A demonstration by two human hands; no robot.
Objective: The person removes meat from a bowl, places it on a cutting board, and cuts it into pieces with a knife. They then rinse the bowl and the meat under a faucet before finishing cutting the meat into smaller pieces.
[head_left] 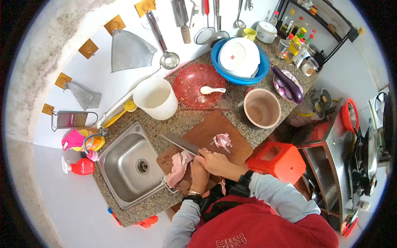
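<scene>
A brown wooden cutting board (233,129) lies on the counter in front of me. My right hand (218,163) is wrapped round the handle of a cleaver, whose broad blade (180,144) points up and to the left over the board. Under the blade is a long pale pink slab of raw meat (178,168), reaching to the board's left edge. My left hand (199,177) presses on the meat's right end with its fingers bent, close beside the blade. A small heap of cut meat (222,141) sits further right on the board. Another small scrap (223,187) lies near my body.
A steel sink (120,165) is left of the board. Behind stand a white bucket (156,99), a red plate (188,89) with a white spoon (213,90), a blue basin (264,74) and a beige pot (262,108). An orange stool (278,159) stands at right, below the counter edge.
</scene>
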